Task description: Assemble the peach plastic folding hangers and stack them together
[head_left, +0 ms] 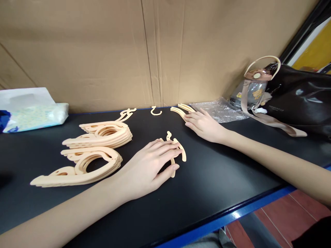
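Note:
My left hand (155, 160) lies over a few cream plastic hanger pieces (183, 154) on the black table, its fingers stretched out and partly covering them. Further back on the right, my right hand (205, 125) rests with extended fingers on a small group of slim, curved cream hanger arms (178, 111); its fingertips hide their near ends. Between the hands and the back wall lies a single hanger hook (156, 113). Two stacks of folded cream hangers, a near stack (85, 177) and a far stack (103, 136), sit left of my left hand.
More small hook pieces (126, 113) lie behind the stacks. A tissue pack (33, 115) is at the left. Clear plastic film (219, 109), a strapped water bottle (256, 90) and a black bag (302, 100) occupy the right. A cardboard wall (103, 51) closes the back.

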{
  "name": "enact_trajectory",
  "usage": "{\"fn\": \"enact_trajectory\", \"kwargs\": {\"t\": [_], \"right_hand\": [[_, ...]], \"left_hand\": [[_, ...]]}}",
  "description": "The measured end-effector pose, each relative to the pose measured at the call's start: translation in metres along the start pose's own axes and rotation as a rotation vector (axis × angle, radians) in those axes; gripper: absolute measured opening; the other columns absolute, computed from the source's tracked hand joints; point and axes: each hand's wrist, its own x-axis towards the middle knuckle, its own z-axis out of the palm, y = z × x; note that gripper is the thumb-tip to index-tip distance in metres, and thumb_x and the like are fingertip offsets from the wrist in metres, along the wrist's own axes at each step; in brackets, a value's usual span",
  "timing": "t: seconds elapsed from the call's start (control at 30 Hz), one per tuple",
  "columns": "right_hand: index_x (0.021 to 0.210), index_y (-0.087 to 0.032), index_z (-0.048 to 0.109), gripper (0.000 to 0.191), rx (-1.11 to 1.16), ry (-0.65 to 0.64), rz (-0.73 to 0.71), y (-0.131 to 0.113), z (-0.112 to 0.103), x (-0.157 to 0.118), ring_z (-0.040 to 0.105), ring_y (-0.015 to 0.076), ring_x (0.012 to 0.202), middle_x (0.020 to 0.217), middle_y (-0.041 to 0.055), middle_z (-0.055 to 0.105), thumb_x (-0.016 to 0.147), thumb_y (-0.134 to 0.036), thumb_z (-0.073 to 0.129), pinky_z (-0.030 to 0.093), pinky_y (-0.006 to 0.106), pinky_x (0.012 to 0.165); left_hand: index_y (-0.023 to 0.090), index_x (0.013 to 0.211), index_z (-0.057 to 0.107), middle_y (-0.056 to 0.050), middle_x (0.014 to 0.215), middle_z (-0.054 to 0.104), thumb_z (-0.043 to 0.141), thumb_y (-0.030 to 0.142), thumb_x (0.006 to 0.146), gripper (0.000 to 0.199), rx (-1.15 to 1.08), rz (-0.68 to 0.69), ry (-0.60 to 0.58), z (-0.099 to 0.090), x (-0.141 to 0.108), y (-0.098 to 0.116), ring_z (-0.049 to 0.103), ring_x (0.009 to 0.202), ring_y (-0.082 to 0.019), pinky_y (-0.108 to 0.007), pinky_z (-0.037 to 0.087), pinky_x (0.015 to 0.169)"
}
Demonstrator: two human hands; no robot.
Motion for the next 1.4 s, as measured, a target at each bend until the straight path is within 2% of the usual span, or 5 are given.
{"fn": "enact_trajectory", "kwargs": {"t": [0.2, 0.5, 0.7, 1.1, 1.4], "right_hand": [[0.124, -0.016, 0.061, 0.041, 0.098, -0.032, -0.032, -0.005, -0.009, -0.001, 0.052, 0.0272, 0.125, 0.128, 0.0094, 0.062, 0.103, -0.031, 0.029, 0.027, 0.057, 0.111], [0.126, -0.012, 0.059, 0.038, 0.011, -0.028, -0.018, -0.008, -0.009, 0.001, 0.052, 0.0288, 0.123, 0.127, 0.0149, 0.06, 0.101, -0.03, 0.038, 0.04, 0.047, 0.102], [0.114, -0.013, 0.064, 0.032, 0.035, -0.026, -0.024, -0.007, -0.007, 0.002, 0.057, 0.0285, 0.116, 0.119, 0.0139, 0.064, 0.1, -0.029, 0.039, 0.043, 0.048, 0.099], [0.115, -0.021, 0.07, 0.025, 0.419, -0.01, -0.15, -0.006, -0.016, 0.0, 0.059, 0.0212, 0.12, 0.122, 0.0056, 0.067, 0.093, -0.022, 0.057, 0.045, 0.039, 0.106], [0.11, -0.021, 0.072, 0.022, 0.556, -0.029, -0.233, -0.007, -0.018, 0.0, 0.06, 0.0193, 0.118, 0.12, 0.0058, 0.068, 0.09, -0.019, 0.061, 0.045, 0.041, 0.107]], "left_hand": [[0.022, 0.122, 0.059, -0.002, 0.129, 0.062, 0.046, 0.03, 0.098, 0.028, -0.048, 0.077, 0.015, -0.001, -0.003, 0.002, 0.053, 0.123, -0.018, -0.038, 0.034, 0.112], [0.022, 0.119, 0.06, -0.002, 0.127, 0.063, 0.046, 0.028, 0.098, 0.026, -0.046, 0.11, 0.021, -0.002, 0.0, 0.002, 0.054, 0.121, -0.017, -0.036, 0.036, 0.109], [0.022, 0.12, 0.06, -0.002, 0.127, 0.064, 0.045, 0.027, 0.099, 0.026, -0.05, 0.11, 0.015, -0.002, 0.0, 0.002, 0.054, 0.121, -0.017, -0.036, 0.036, 0.108], [0.022, 0.119, 0.061, -0.003, 0.124, 0.065, 0.047, 0.028, 0.097, 0.026, -0.027, 0.121, 0.041, -0.002, 0.0, 0.003, 0.056, 0.119, -0.018, -0.037, 0.039, 0.109], [0.022, 0.119, 0.061, -0.003, 0.124, 0.065, 0.047, 0.027, 0.098, 0.026, -0.026, 0.124, 0.034, -0.001, 0.0, 0.002, 0.055, 0.121, -0.017, -0.036, 0.039, 0.109]]}}
